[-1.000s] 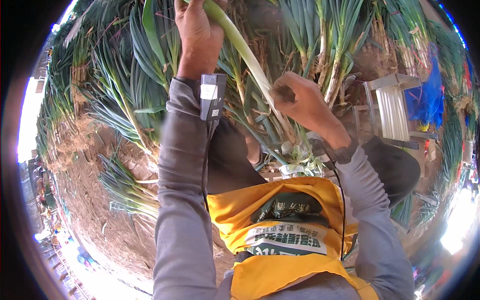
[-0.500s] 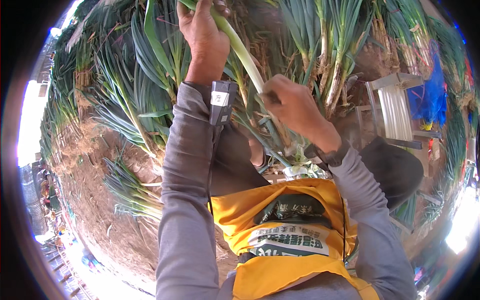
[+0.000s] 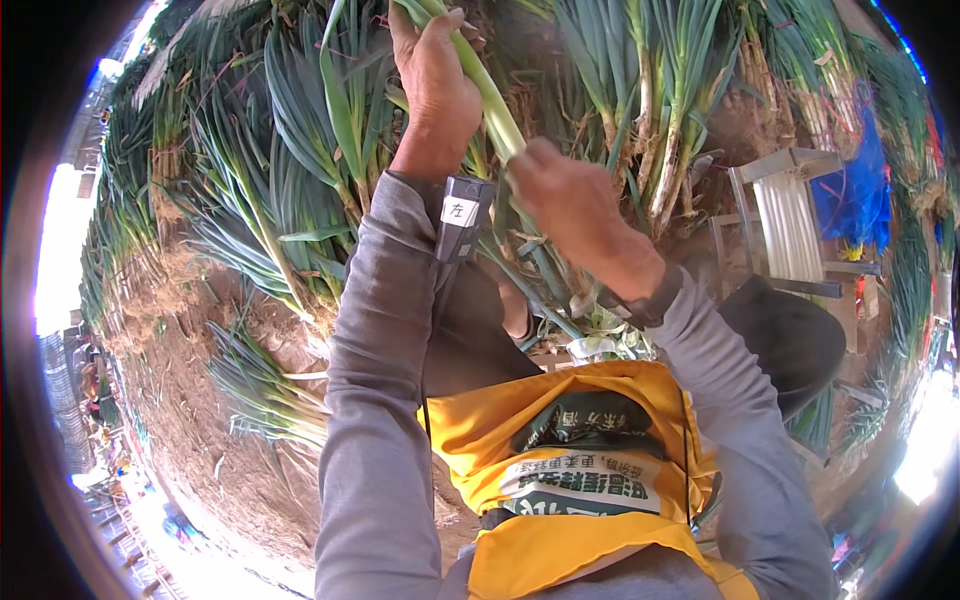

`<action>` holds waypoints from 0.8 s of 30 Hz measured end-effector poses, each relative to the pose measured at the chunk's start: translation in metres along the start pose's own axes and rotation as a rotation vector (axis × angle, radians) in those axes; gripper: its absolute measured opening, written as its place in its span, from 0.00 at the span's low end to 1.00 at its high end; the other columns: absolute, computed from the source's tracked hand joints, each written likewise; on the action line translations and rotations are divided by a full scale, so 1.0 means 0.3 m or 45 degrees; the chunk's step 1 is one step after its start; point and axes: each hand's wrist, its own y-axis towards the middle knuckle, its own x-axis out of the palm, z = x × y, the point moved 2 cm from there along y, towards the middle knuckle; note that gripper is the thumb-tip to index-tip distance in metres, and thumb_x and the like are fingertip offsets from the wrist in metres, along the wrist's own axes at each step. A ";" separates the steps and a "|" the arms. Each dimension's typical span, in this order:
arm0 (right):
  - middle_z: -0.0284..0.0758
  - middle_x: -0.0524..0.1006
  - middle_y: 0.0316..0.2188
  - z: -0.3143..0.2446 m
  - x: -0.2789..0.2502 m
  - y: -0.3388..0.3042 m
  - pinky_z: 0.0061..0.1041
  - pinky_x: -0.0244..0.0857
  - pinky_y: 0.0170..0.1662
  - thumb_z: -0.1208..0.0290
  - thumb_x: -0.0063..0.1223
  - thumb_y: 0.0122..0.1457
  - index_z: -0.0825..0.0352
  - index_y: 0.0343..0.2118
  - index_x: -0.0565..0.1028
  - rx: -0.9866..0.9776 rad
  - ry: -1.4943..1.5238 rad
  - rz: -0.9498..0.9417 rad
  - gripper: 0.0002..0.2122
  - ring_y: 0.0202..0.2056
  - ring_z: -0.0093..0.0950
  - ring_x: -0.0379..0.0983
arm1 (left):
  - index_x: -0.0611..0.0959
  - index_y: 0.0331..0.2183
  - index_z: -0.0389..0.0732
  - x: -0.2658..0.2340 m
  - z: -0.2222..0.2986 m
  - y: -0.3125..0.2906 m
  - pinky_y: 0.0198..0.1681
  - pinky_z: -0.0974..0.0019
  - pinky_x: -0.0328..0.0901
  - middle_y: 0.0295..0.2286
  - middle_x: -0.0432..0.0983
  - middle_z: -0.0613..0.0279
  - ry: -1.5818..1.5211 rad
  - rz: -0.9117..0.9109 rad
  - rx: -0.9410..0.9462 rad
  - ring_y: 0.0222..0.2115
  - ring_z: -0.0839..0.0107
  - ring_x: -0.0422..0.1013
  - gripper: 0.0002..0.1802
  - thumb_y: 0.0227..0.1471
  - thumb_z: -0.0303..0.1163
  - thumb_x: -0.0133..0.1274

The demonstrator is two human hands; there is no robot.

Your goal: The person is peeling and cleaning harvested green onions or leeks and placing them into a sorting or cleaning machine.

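Leek stalk (image 3: 493, 104), aslant at the view's upper centre, was smooth and pale green where visible, apparently partly worked; leek bunches (image 3: 677, 105) beyond bore brown, dry bases, seemingly untouched. The left hand (image 3: 438, 98) was wrapped around the upper stalk; the right hand (image 3: 580, 215), curled lower down, was too blurred to show its grip. The root end was hidden, the leaf tips cut off.

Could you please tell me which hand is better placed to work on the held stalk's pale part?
Probably the right hand: it is at the pale part of the stalk, while the left hand grips the green part.
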 end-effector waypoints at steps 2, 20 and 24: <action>0.34 0.75 0.36 -0.021 0.020 -0.020 0.32 0.74 0.29 0.78 0.57 0.53 0.65 0.37 0.76 -0.335 -0.236 -0.073 0.08 0.30 0.35 0.79 | 0.72 0.49 0.45 0.009 0.010 -0.006 0.37 0.60 0.71 0.32 0.71 0.62 -0.027 0.031 0.002 0.29 0.68 0.72 0.21 0.53 0.21 0.53; 0.44 0.79 0.29 0.371 0.205 -0.703 0.37 0.71 0.33 0.70 0.53 0.59 0.67 0.39 0.77 0.470 0.000 -0.895 0.08 0.33 0.40 0.80 | 0.70 0.51 0.46 -0.211 0.096 0.171 0.37 0.59 0.71 0.33 0.70 0.61 -0.042 0.140 0.321 0.30 0.67 0.71 0.24 0.53 0.18 0.53; 0.46 0.79 0.38 0.354 0.155 -0.618 0.40 0.70 0.41 0.68 0.53 0.61 0.67 0.44 0.77 0.589 0.065 -0.702 0.12 0.40 0.47 0.77 | 0.67 0.55 0.52 -0.269 0.125 0.192 0.38 0.57 0.71 0.34 0.70 0.60 -0.027 -0.061 0.219 0.30 0.65 0.69 0.28 0.57 0.18 0.53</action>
